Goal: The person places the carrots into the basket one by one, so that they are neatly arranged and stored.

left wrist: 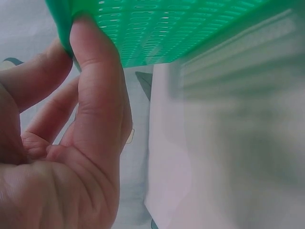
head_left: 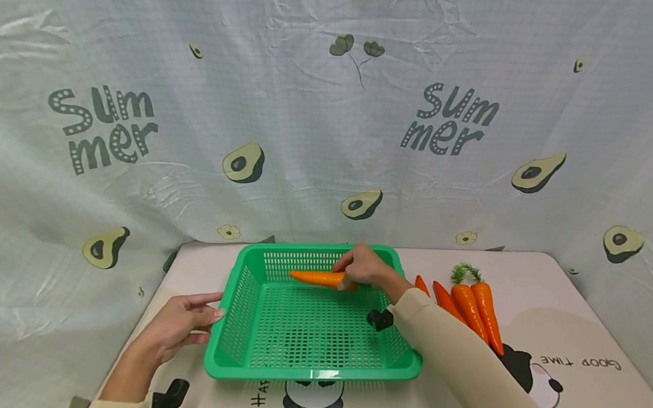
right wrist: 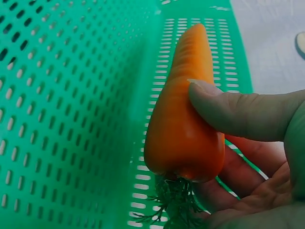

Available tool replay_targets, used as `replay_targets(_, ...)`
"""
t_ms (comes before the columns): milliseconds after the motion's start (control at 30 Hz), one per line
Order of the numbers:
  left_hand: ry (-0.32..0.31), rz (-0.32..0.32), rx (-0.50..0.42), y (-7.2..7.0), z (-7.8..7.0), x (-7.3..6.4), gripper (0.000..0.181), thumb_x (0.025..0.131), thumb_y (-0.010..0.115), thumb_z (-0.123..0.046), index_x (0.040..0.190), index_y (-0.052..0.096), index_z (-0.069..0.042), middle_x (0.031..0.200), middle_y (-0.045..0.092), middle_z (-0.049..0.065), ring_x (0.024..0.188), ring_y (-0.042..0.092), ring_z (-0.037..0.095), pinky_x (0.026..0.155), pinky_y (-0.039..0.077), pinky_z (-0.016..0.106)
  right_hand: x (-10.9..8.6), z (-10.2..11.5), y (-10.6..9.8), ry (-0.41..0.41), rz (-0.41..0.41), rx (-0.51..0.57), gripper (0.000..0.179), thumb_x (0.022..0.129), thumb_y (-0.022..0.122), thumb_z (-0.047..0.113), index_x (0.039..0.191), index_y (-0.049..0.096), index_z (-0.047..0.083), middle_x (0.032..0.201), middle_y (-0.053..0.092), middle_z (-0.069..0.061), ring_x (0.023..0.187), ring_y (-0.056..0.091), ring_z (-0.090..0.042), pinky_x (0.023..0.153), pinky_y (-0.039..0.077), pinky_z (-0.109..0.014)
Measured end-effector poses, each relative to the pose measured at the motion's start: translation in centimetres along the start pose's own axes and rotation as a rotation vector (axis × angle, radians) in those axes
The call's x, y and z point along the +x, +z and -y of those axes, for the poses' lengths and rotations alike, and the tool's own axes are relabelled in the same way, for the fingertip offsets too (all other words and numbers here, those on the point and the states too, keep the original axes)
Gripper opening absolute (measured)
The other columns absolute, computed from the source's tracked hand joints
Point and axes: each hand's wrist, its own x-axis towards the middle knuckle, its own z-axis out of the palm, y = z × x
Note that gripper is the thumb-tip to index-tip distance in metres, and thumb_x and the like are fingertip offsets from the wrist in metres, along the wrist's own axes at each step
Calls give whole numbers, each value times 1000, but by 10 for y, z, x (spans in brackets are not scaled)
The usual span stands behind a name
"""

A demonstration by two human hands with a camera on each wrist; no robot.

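A green plastic basket [head_left: 316, 375] with slotted walls stands on the table. At its left rim, my left hand [head_left: 178, 323] pinches the edge between thumb and fingers; the left wrist view shows the thumb [left wrist: 97, 71] against the basket wall [left wrist: 157, 28]. Inside the basket area, near the back wall, my right hand [head_left: 365, 266] grips an orange carrot [head_left: 316, 278] by its thick end. The carrot lies sideways with its tip to the left. In the right wrist view, green leafy tops [right wrist: 176, 202] hang from the carrot, and the thumb [right wrist: 238, 112] presses its side.
Several more carrots [head_left: 468, 308] lie on the table right of the basket, some partly behind my right sleeve [head_left: 456, 353]. The pale table [head_left: 539, 315] carries printed pandas and lettering. A patterned curtain [head_left: 297, 105] hangs behind the table and at both sides.
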Motion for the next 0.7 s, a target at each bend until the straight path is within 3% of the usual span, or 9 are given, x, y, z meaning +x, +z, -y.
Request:
replay_targets(233,-5,-5,2,0,0,1,62,102,66,-12,156,40,7,92,73,0,82,72,13,70,63,30,3,-5,6,17,-27,-40,36,79,83,-7,113,81,4,126,73,-17,98,70,-28,83,63,-40)
replay_targets(433,-9,-10,10,0,0,0,61,103,65,-12,156,40,7,92,74,-1,82,73,13,70,63,30,4,-5,11,22,-35,-110,34,80,84,-4,113,82,6,126,75,-14,107,70,-31,83,63,-39)
replay_targets(700,-3,-5,13,0,1,1,62,103,64,-13,156,40,6,91,71,-1,81,71,12,70,62,29,4,-8,15,-18,-37,-223,29,80,86,0,108,83,4,120,77,-13,107,71,-32,84,64,-40)
